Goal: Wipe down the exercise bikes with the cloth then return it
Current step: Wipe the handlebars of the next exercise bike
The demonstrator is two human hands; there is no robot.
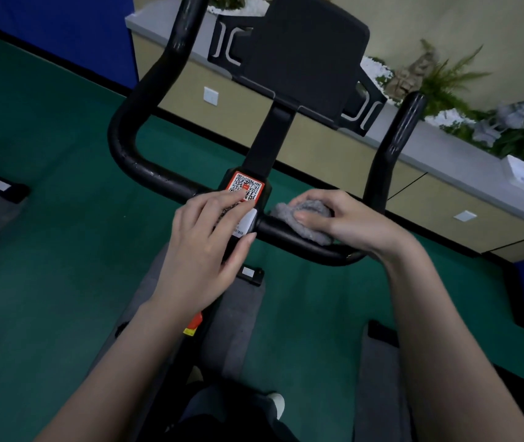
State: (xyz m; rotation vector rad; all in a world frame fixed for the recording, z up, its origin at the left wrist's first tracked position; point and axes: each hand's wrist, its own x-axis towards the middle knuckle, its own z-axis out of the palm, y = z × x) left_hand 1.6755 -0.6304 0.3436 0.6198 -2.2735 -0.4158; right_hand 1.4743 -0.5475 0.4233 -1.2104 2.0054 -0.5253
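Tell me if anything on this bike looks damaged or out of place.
Only small pale specks on the handlebar at its left bend, perhaps chipped coating or dust. Nothing else stands out.

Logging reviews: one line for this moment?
right hand grips cloth on handlebar | left hand rests on QR sticker | phase: wiping

My left hand (209,247) lay at the middle of the handlebar (152,172), fingertips on the code sticker (247,185). Just right of it, my right hand (346,218) held the cloth (313,208) on the bar. Beyond both hands stood the console (305,52).
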